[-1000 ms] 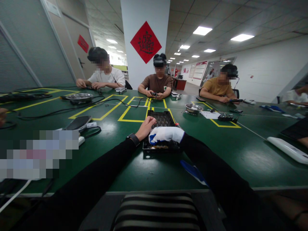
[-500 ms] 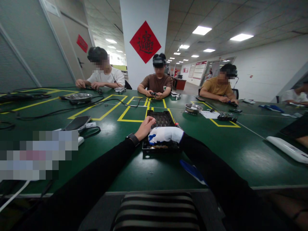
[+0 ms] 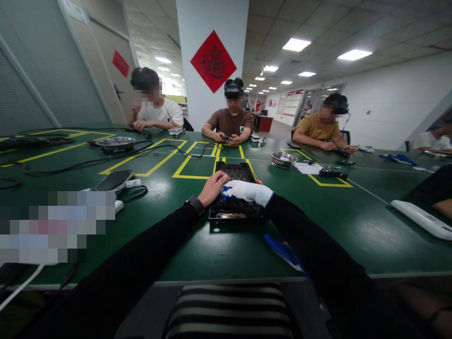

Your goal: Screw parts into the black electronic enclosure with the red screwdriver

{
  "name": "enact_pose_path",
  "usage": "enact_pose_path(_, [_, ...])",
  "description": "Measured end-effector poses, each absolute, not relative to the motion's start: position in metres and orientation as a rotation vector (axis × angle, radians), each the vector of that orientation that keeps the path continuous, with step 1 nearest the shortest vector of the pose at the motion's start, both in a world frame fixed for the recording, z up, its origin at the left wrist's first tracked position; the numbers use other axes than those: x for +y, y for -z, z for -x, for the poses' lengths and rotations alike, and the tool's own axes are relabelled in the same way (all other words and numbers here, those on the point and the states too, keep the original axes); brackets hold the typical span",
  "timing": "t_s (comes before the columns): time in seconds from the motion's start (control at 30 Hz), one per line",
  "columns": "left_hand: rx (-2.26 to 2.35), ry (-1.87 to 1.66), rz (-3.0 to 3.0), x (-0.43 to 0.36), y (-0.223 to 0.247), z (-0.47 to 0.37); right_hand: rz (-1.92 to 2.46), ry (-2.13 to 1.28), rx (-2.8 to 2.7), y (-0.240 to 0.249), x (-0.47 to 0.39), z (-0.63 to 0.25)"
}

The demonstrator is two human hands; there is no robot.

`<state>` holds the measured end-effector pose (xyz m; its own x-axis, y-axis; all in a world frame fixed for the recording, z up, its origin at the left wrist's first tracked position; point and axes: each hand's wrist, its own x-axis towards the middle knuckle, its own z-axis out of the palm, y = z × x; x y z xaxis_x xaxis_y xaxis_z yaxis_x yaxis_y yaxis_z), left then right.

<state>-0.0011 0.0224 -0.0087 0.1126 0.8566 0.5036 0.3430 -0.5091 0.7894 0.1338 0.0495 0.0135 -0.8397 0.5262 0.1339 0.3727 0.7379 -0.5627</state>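
Note:
A black open casing (image 3: pixel 237 217) lies on the green table straight in front of me, with a metallic strip (image 3: pixel 233 215) along its near inner edge. My left hand (image 3: pixel 214 185), bare with a dark watch at the wrist, rests on the casing's left side, its fingers bent inward. Over the middle of the casing is my right hand (image 3: pixel 245 192), in a white glove with blue fingertips. Its fingers are bent down toward the inside, and whatever they may hold is hidden.
A blue and white glove (image 3: pixel 284 252) lies near the front edge. Metal bowls (image 3: pixel 283 158), a paper sheet (image 3: pixel 308 168), black parts (image 3: pixel 330 171) and cables are farther off. A white device (image 3: pixel 422 219) lies right. Several people sit around the table (image 3: pixel 176 256).
My right hand has moved slightly away from me and up, uncovering more of the casing's near part. My left hand has barely moved. The person at the far left has raised a hand.

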Motion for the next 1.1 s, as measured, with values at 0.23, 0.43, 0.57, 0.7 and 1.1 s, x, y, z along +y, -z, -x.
enact_pose_path(0.23, [1.322,-1.533,-2.120,0.018,0.006,0.004,1.079,-0.692,-2.171,-0.020,0.062,-0.146])
enact_pose_path(0.43, [1.405,-1.488,-2.164,0.019,0.008,0.003,1.107,-0.687,-2.001,-0.020,0.058,-0.146])
enact_pose_path(0.57, [1.432,-1.498,-2.186,0.019,0.008,0.004,1.101,-0.701,-1.966,-0.017,0.057,-0.147])
enact_pose_path(0.7, [1.488,-1.469,-2.177,0.019,0.010,0.005,1.100,-0.635,-1.993,-0.016,0.054,-0.151])
enact_pose_path(1.1, [1.784,-1.280,-2.328,0.016,0.009,0.004,1.124,0.089,-2.403,-0.027,0.042,-0.156])
